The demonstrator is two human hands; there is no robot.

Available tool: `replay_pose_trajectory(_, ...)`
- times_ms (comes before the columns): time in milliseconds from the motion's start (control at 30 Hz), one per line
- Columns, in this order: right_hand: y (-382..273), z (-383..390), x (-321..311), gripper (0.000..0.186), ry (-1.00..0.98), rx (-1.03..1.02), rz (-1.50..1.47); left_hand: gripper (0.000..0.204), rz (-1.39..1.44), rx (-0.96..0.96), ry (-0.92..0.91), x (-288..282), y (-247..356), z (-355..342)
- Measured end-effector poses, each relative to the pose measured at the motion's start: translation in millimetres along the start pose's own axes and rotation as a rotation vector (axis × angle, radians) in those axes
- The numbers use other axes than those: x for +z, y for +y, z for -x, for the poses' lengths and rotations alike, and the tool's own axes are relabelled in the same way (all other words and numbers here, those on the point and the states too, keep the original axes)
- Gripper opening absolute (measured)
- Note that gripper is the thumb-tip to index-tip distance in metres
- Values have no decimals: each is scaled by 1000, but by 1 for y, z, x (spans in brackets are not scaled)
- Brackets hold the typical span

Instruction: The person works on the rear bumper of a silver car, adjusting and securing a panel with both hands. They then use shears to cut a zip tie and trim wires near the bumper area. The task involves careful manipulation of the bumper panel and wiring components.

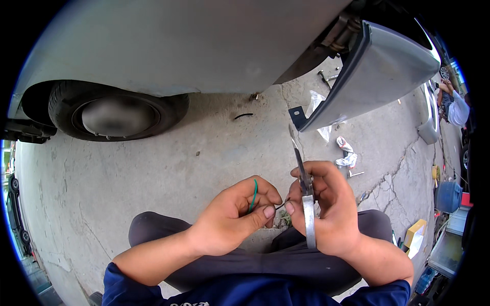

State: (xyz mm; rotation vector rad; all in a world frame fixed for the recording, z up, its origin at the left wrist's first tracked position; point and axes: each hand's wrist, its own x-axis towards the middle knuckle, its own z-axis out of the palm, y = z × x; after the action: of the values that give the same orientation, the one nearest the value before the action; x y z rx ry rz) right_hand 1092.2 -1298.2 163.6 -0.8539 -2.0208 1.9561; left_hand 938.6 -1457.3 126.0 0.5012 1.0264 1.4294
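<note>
My left hand pinches a thin green wire between thumb and fingers, and the wire's bare end pokes out toward my right thumb. In my right hand I grip a pair of metal scissors, blades pointing up and away, handle running down across the palm. The right thumb tip touches the wire's bare end. Both hands hover above my knees, close together.
A silver car body with a rear wheel stands ahead over cracked concrete. A detached grey bumper hangs at the right. Rags, plastic and small tools lie on the ground. Another person's sleeve shows at far right.
</note>
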Motion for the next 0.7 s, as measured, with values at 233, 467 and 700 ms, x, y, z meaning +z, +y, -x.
replay_pose_trajectory(233, -7, -5, -10, 58, -72, -105, 361, 15, -178, 93, 233, -15, 18, -1)
replay_pose_trajectory(467, -13, -8, -12, 55, -102, -271, 584, 22, -122, 218, 242, -16, 24, -1)
replay_pose_trajectory(700, -7, -6, -10, 53, -147, -319, 609, 22, 60, 230, 106, -18, 16, -4)
